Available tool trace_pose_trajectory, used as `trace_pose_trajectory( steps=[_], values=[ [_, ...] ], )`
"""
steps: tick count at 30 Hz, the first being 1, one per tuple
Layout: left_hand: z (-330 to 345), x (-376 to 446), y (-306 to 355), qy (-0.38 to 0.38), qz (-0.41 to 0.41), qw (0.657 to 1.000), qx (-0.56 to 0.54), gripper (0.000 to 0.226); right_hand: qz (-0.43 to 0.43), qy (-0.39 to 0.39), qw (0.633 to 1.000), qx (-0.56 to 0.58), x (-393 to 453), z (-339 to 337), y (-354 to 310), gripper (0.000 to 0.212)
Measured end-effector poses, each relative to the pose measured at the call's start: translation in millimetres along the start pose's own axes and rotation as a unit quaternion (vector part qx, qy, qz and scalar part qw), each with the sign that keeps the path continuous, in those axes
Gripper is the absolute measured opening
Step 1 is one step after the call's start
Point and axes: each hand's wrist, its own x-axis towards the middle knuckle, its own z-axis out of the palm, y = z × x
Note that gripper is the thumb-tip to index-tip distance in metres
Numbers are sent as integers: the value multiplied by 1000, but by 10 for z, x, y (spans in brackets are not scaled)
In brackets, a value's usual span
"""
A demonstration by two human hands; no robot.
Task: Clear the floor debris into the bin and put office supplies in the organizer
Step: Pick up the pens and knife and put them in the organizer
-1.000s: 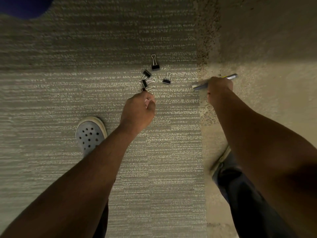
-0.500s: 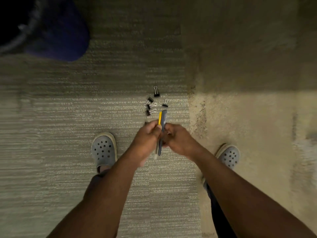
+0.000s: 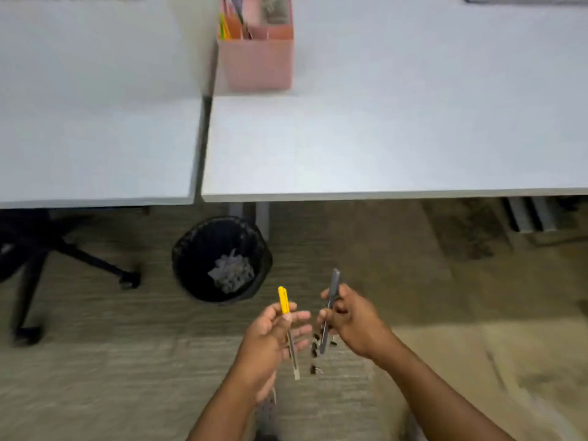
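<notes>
My left hand [image 3: 270, 338] holds a thin yellow-topped pen [image 3: 288, 329], which stands nearly upright. My right hand [image 3: 350, 319] grips a dark grey pen [image 3: 329, 310], also near upright. The two hands are a small gap apart over the carpet. Several black binder clips [image 3: 315, 348] lie on the carpet below, between my hands. A black bin [image 3: 191, 249] with crumpled paper in it stands on the floor just beyond my hands. A pink organizer [image 3: 257, 63] with colourful supplies sits on the white desk [image 3: 397, 138].
A second white desk [image 3: 95, 138] adjoins on the left, with a narrow gap between the two. A black office chair base [image 3: 63, 259] with castors stands under it. Desk legs [image 3: 254, 218] rise behind the bin. My shoe [image 3: 267, 415] shows below my left arm.
The view has swung up from the carpet to the desks and bin. The pens, held together before, are now split, one in each hand. The binder clips stay on the carpet.
</notes>
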Motion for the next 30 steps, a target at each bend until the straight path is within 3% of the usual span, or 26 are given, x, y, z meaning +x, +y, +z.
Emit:
trace_pose_trajectory(
  steps=[5, 10, 17, 22, 26, 30],
  values=[
    [-227, -603, 1176, -10, 55, 997, 46, 22, -79, 73, 993, -43, -440, -134, -1458, 11],
    [-137, -913, 1981, -14, 111, 992, 58, 19, -136, 145, 974, -112, -665, -314, -2229, 9],
    [51, -665, 2816, 80, 216, 966, 115, 13, -192, 219, 953, -79, -310, -680, -2853, 47],
    [98, -166, 3461, 170, 292, 932, 134, 29, -246, 239, 936, -81, 325, -952, -3348, 83],
    [129, 305, 4041, 209, 342, 896, 190, 55, -266, 255, 924, -98, 965, -1216, -3682, 70],
    [278, 776, 4562, 203, 339, 892, 217, 57, -249, 256, 930, -87, 1503, -1486, -3944, 57]
  ],
)
